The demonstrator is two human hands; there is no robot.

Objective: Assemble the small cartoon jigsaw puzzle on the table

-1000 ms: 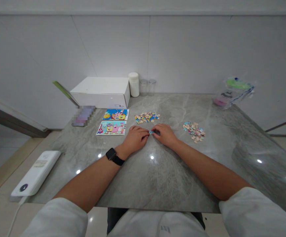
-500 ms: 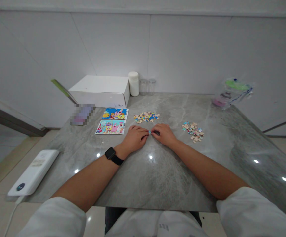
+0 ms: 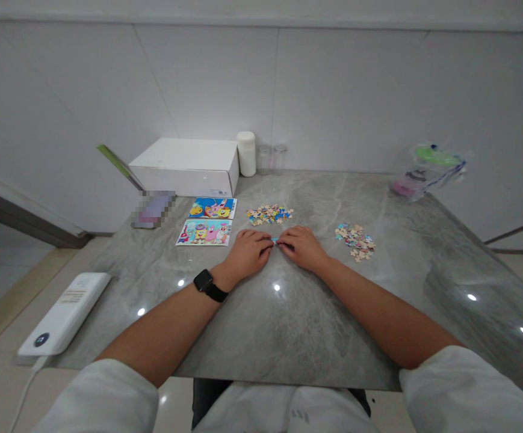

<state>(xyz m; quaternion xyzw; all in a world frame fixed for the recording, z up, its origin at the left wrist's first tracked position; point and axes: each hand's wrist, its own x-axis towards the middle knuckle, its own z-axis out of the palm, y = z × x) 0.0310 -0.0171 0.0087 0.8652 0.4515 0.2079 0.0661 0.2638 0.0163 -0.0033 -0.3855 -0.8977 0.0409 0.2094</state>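
Observation:
Between my fingertips, at the middle of the grey table, is a small light-blue jigsaw puzzle piece (image 3: pixel 274 240); whether it is one piece or two joined is too small to tell. My left hand (image 3: pixel 248 252), below a black watch, pinches its left side. From the right, my right hand (image 3: pixel 304 248) pinches the other side, its fingers curled. Just beyond the hands lies a pile of puzzle pieces (image 3: pixel 269 213), mostly yellow and blue. A second pile of puzzle pieces (image 3: pixel 355 242) is to the right of my right hand. Two cartoon picture cards (image 3: pixel 204 233) lie left of my left hand.
A white box (image 3: pixel 184 168) stands at the back left, beside a white bottle (image 3: pixel 246 154) and two clear glasses (image 3: pixel 271 160). A clear plastic bag (image 3: pixel 428 171) sits at the back right corner. A white corded device (image 3: pixel 65 314) rests at the left edge of the table (image 3: pixel 261 337).
My hands stay almost in place, both still pinching. More light blue shows between the fingertips, and the right fingers have shifted slightly. The whole view has moved a little.

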